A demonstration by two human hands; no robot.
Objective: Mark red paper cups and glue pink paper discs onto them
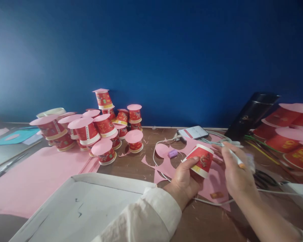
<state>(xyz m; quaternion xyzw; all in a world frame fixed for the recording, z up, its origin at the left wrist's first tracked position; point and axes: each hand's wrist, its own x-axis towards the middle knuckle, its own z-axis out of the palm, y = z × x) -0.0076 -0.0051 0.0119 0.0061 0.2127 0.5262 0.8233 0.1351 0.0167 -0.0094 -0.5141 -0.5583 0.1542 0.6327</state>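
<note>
A red patterned paper cup (202,159) is tilted in my left hand (185,179), thumb across its side and fingers underneath. Just right of it, my right hand (238,171) is closed around a slim white pen (233,155) with an orange part near its lower end. The pen's other end points toward the cup, and a small gap seems to lie between them. Under both hands spread pink paper scraps (192,144) with round holes cut out. A purple block (172,153) and a small orange-brown piece (216,195) rest on these scraps.
Stacked red cups with pink paper discs (84,129) stand left, more cups (290,139) right. A phone (193,133) with a white cable (155,151) lies behind the hands. A black flask (251,114) leans near the wall. Pink sheets (45,174) and a white box lid (91,208) fill the front left.
</note>
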